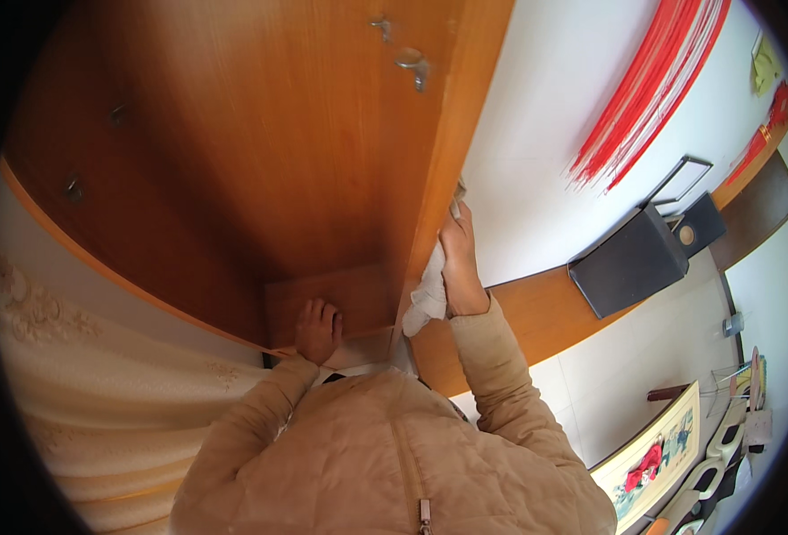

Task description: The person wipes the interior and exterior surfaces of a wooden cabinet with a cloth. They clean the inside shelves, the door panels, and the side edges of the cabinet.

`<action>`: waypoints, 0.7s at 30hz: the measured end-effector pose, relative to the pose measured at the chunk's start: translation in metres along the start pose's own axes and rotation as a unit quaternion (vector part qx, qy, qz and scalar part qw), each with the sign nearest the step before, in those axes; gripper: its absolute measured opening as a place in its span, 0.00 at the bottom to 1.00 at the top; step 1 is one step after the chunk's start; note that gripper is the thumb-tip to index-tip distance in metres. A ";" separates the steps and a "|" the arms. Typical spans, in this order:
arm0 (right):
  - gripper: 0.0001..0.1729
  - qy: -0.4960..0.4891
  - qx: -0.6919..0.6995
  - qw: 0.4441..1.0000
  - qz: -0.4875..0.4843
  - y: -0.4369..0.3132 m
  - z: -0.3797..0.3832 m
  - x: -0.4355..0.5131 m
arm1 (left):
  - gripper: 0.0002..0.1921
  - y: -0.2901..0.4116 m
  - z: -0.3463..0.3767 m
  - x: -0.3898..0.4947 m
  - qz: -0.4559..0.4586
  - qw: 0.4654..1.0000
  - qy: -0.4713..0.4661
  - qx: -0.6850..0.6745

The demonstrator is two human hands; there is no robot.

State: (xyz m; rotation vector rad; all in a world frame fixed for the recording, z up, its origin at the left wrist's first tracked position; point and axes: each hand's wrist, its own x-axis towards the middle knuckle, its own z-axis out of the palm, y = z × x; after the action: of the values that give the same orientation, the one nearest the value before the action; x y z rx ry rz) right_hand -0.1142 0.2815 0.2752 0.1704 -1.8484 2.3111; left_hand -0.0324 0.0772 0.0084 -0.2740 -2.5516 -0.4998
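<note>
My right hand (459, 257) grips a whitish cloth (428, 294) and presses it along the outer side of a wooden panel's edge (427, 234). Part of the cloth hangs below the palm, and a bit of it shows past the fingers. My left hand (319, 332) is low inside the wooden recess, its bent fingers slightly apart over the reddish-brown ledge (360, 297); I see nothing in it. Whether its fingertips touch the wood is hard to tell. Metal hooks (412, 67) are fixed to the recess's wooden back panel (287, 134).
Patterned curtains (119, 394) hang at left. To the right, a long wooden counter (521, 328) carries a black speaker box (628, 261) and a smaller speaker (700, 224). Red strands (648, 100) hang on the white wall. A framed picture (654, 461) stands at lower right.
</note>
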 end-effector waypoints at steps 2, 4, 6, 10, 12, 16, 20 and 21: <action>0.19 0.011 0.024 0.999 -0.043 -0.009 0.000 0.001 | 0.05 0.000 -0.001 0.000 0.008 1.000 -0.003 0.011; 0.21 0.007 0.026 0.988 -0.154 -0.033 -0.002 0.002 | 0.06 0.001 -0.003 0.001 0.004 1.000 -0.015 0.005; 0.24 -0.040 0.093 0.958 -0.267 -0.055 -0.003 0.005 | 0.06 0.001 -0.004 0.001 0.002 1.000 -0.008 -0.006; 0.28 -0.009 0.095 0.984 -0.150 -0.037 0.001 0.012 | 0.06 0.003 -0.003 0.001 0.000 0.999 0.032 -0.019; 0.28 -0.002 0.051 0.995 -0.091 0.010 -0.007 0.011 | 0.06 0.003 -0.002 0.002 -0.010 0.999 0.029 -0.030; 0.27 -0.037 0.028 0.998 -0.031 0.130 -0.038 -0.023 | 0.06 0.002 0.000 0.004 -0.007 1.000 -0.004 0.003; 0.25 -0.067 -0.015 0.991 0.112 0.164 -0.058 -0.037 | 0.06 0.000 0.000 0.004 0.012 0.999 -0.021 0.028; 0.24 -0.085 -0.002 0.995 0.046 0.151 -0.058 -0.035 | 0.06 0.000 0.000 0.004 0.014 0.999 -0.021 0.030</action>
State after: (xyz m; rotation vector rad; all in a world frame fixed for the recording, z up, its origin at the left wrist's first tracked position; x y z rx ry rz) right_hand -0.1107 0.3039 0.1111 0.2956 -1.9785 2.4228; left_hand -0.0362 0.0772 0.0105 -0.2999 -2.5944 -0.4094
